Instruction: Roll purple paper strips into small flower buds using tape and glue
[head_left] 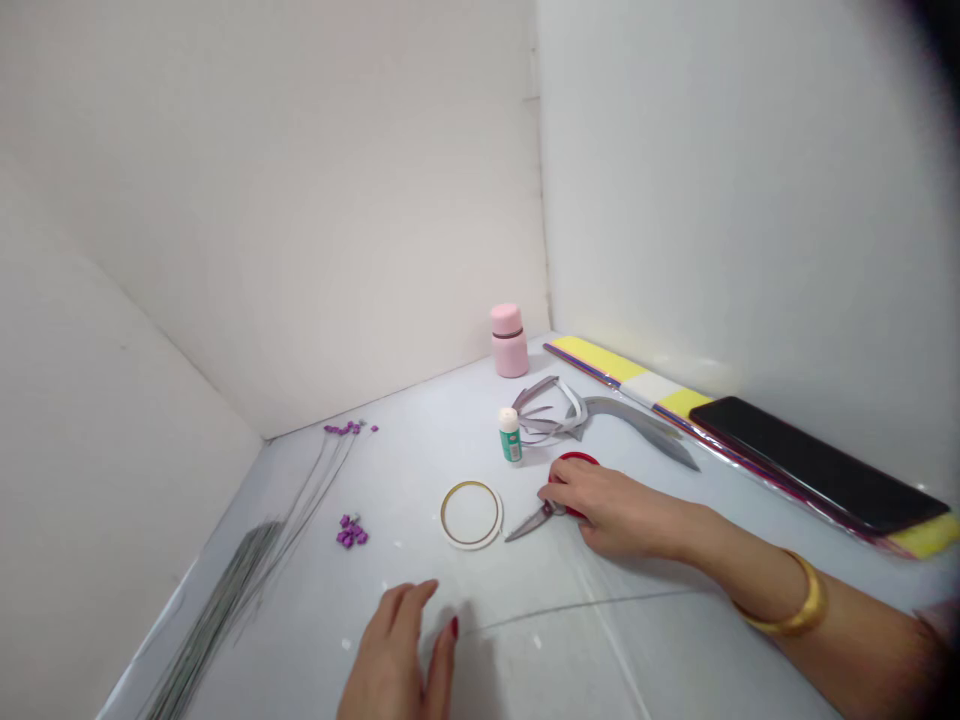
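My right hand has its fingers closed over the red handles of a pair of scissors, whose blades point left along the table. Much of the handles is hidden under the fingers. Low in the view, my left hand holds nothing, its thumb and fingers apart. Just beyond the scissor tips lies a roll of narrow white tape. A green and white glue stick stands upright behind the scissors. Left of the tape is a small cluster of purple buds.
Thin wires lie at the left, some with purple tips. Curled grey strips lie behind the glue stick. A pink bottle stands near the corner. A black phone rests on yellow sheets along the right wall.
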